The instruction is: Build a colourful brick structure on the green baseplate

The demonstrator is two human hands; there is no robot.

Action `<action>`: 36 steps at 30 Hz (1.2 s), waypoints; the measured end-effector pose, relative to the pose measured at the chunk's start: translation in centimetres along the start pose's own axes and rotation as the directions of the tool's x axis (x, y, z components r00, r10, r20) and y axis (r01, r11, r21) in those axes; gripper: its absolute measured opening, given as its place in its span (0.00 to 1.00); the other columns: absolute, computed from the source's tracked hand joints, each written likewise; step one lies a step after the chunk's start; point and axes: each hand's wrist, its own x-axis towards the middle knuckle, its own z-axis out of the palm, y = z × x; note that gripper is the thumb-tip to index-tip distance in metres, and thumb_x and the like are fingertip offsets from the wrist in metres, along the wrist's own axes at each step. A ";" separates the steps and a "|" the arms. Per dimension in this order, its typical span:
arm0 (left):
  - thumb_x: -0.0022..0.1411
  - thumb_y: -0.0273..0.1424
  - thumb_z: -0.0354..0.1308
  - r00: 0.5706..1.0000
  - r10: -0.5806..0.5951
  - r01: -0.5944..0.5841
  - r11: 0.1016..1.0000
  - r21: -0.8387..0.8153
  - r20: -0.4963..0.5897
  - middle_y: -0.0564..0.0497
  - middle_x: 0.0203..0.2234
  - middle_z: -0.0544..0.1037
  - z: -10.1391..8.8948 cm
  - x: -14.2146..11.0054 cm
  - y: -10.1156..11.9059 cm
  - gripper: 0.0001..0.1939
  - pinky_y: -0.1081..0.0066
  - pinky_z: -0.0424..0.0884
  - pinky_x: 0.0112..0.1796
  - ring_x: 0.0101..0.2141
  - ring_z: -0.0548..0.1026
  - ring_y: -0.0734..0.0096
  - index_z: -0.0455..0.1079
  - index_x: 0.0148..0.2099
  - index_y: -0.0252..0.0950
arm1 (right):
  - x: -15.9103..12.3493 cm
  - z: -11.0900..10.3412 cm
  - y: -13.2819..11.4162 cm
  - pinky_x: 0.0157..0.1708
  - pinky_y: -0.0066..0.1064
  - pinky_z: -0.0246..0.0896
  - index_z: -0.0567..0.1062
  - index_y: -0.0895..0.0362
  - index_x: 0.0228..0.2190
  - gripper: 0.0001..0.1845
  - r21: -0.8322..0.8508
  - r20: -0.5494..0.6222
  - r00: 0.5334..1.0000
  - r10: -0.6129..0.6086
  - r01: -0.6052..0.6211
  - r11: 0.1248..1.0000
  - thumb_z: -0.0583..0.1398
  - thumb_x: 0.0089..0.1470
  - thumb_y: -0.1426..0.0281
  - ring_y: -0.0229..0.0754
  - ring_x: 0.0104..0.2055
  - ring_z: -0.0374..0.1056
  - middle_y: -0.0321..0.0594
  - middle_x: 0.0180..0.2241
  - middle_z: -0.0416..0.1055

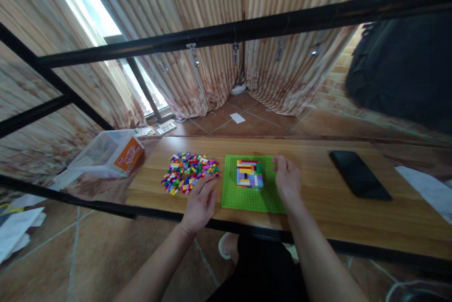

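Note:
A green studded baseplate (231,201) lies on the wooden table. On it stands a small block of stacked toy bricks (250,173) in several colours, with a hollow in its middle. To the left is a spread-out pile of loose toy bricks (190,168). My left hand (200,202) rests at the pile's near right edge, its fingers bent together; anything between them is too small to make out. Over the baseplate's right edge, my right hand (287,179) is closed with curled fingers, beside the brick block and apart from it. What its fingertips hold, if anything, is hidden.
A black phone (359,175) lies on the table's right side, near a white sheet (429,189). Past the left end stands a clear plastic box (102,154) with an orange label. A black metal bar (247,31) with hanging clips crosses in front of the curtains (208,5).

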 end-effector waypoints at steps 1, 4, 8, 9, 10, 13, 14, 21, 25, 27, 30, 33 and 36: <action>0.68 0.28 0.52 0.999 -0.029 0.030 0.999 0.032 -0.037 0.43 0.49 0.76 -0.8 -0.3 -0.7 0.12 0.59 0.72 0.55 0.53 0.73 0.63 0.70 0.52 0.38 | -0.3 -0.4 -0.4 0.40 0.39 0.65 0.79 0.61 0.39 0.31 0.012 -0.022 0.999 -0.023 0.023 1.000 0.45 0.64 0.52 0.47 0.34 0.72 0.51 0.37 0.79; 0.67 0.31 0.52 0.975 -0.166 0.187 0.972 0.142 -0.145 0.41 0.50 0.74 -3.3 -1.3 -3.7 0.13 0.55 0.71 0.55 0.53 0.72 0.59 0.70 0.52 0.37 | -2.0 -1.0 -2.1 0.42 0.39 0.65 0.79 0.59 0.39 0.27 0.051 -0.048 0.979 -0.196 0.199 0.979 0.48 0.64 0.54 0.47 0.39 0.72 0.50 0.39 0.78; 0.64 0.33 0.53 0.865 -0.429 0.489 0.836 0.250 -0.260 0.35 0.54 0.71 -6.0 -2.4 -8.7 0.17 0.45 0.66 0.57 0.57 0.69 0.48 0.69 0.53 0.32 | -5.9 0.7 -3.7 0.45 0.39 0.66 0.79 0.54 0.38 0.18 0.112 0.159 0.881 -0.447 0.434 0.894 0.52 0.64 0.60 0.46 0.42 0.73 0.45 0.39 0.78; 0.63 0.33 0.53 0.833 -0.481 0.545 0.799 0.255 -0.274 0.34 0.55 0.70 -6.3 -2.5 -9.9 0.18 0.44 0.65 0.58 0.58 0.68 0.47 0.69 0.54 0.32 | -7.0 1.5 -3.9 0.46 0.38 0.66 0.79 0.53 0.38 0.16 0.133 0.232 0.837 -0.495 0.477 0.869 0.53 0.64 0.62 0.46 0.43 0.73 0.44 0.39 0.78; 0.63 0.32 0.53 0.808 -0.517 0.582 0.773 0.253 -0.281 0.34 0.56 0.69 -6.4 -2.4 -10.9 0.18 0.44 0.64 0.59 0.59 0.67 0.46 0.69 0.54 0.32 | -8.0 2.4 -4.0 0.47 0.38 0.66 0.79 0.53 0.38 0.15 0.150 0.291 0.795 -0.532 0.511 0.846 0.53 0.64 0.64 0.46 0.44 0.73 0.44 0.39 0.78; 0.62 0.30 0.52 0.763 -0.589 0.643 0.731 0.228 -0.265 0.33 0.58 0.69 -5.9 -1.4 -13.2 0.19 0.47 0.63 0.61 0.60 0.66 0.47 0.69 0.54 0.31 | -10.3 5.1 -3.9 0.47 0.36 0.66 0.79 0.54 0.39 0.15 0.139 0.453 0.695 -0.558 0.563 0.815 0.52 0.64 0.69 0.45 0.43 0.73 0.45 0.39 0.78; 0.62 0.28 0.51 0.760 -0.598 0.648 0.730 0.220 -0.255 0.32 0.58 0.69 -5.5 -1.1 -13.8 0.19 0.47 0.62 0.61 0.60 0.66 0.47 0.69 0.54 0.29 | -10.8 5.8 -3.8 0.47 0.36 0.66 0.79 0.55 0.40 0.15 0.128 0.486 0.678 -0.551 0.569 0.812 0.52 0.64 0.69 0.45 0.43 0.72 0.45 0.40 0.77; 0.65 0.27 0.45 0.795 -0.573 0.606 0.765 0.220 -0.198 0.37 0.54 0.75 -4.1 -0.3 -14.7 0.19 0.50 0.65 0.60 0.57 0.70 0.54 0.71 0.53 0.32 | -10.6 8.4 -3.6 0.47 0.35 0.65 0.76 0.56 0.47 0.17 -0.022 0.538 0.721 -0.438 0.531 0.847 0.50 0.64 0.71 0.45 0.45 0.71 0.46 0.42 0.76; 0.66 0.27 0.45 0.817 -0.556 0.575 0.776 0.257 -0.151 0.38 0.51 0.77 -4.0 -0.5 -14.2 0.18 0.49 0.66 0.58 0.55 0.71 0.52 0.72 0.51 0.33 | -10.3 9.2 -4.0 0.41 0.33 0.64 0.75 0.55 0.50 0.17 -0.185 0.562 0.744 -0.361 0.539 0.822 0.51 0.65 0.68 0.45 0.44 0.71 0.46 0.45 0.74; 0.66 0.28 0.45 0.824 -0.546 0.567 0.783 0.257 -0.152 0.38 0.51 0.77 -3.9 -0.4 -14.2 0.17 0.50 0.66 0.57 0.55 0.71 0.52 0.72 0.51 0.33 | -10.3 9.5 -4.3 0.37 0.31 0.63 0.76 0.53 0.48 0.16 -0.242 0.566 0.747 -0.349 0.554 0.796 0.51 0.66 0.67 0.44 0.42 0.72 0.44 0.45 0.74; 0.65 0.28 0.46 0.836 -0.522 0.548 0.797 0.254 -0.167 0.39 0.50 0.77 -3.9 -0.5 -14.3 0.16 0.51 0.66 0.57 0.54 0.71 0.52 0.72 0.48 0.34 | -10.5 9.8 -4.5 0.34 0.29 0.60 0.77 0.51 0.43 0.14 -0.283 0.570 0.746 -0.345 0.572 0.770 0.52 0.67 0.66 0.41 0.39 0.71 0.42 0.43 0.74; 0.64 0.28 0.45 0.842 -0.515 0.539 0.799 0.266 -0.159 0.39 0.49 0.77 -4.0 -0.4 -14.5 0.16 0.51 0.65 0.57 0.53 0.71 0.52 0.72 0.47 0.34 | -10.6 9.9 -4.5 0.33 0.28 0.59 0.77 0.51 0.40 0.14 -0.279 0.564 0.750 -0.345 0.567 0.776 0.52 0.67 0.66 0.40 0.38 0.71 0.41 0.41 0.75; 0.65 0.29 0.44 0.842 -0.521 0.539 0.795 0.278 -0.143 0.38 0.49 0.77 -4.1 -0.3 -14.4 0.16 0.51 0.65 0.57 0.53 0.71 0.52 0.72 0.47 0.34 | -10.6 9.8 -4.4 0.34 0.28 0.60 0.77 0.52 0.40 0.14 -0.255 0.547 0.758 -0.355 0.555 0.792 0.51 0.67 0.67 0.40 0.39 0.71 0.41 0.41 0.75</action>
